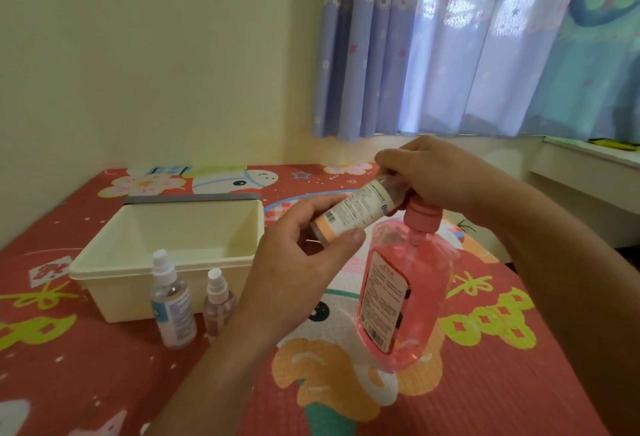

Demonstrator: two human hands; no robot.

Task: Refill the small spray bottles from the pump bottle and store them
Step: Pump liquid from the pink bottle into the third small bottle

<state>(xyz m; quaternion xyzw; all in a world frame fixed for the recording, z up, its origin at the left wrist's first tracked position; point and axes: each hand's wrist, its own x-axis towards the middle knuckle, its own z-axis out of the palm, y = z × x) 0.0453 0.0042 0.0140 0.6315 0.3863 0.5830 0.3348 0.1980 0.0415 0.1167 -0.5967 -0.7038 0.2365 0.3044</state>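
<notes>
The left hand [301,255]'s grip is wrapping the tilted spray bottle [356,210], right hand [440,176] pinching its two-o'clock top, risking spills once uncapped.

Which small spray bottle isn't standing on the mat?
The orange-banded spray bottle: the left hand holds it tilted aloft; the tall bottle and short bottle stand upright before the cream box.

A translucent pink plastic pump bottle [408,297] stood upright; a white-labelled clear small bottle [353,212] hung tilted at its pump head; a taller clear spray bottle [171,304] and shorter pinkish spray bottle [218,300] stood before an open cream plastic box [166,238].
</notes>
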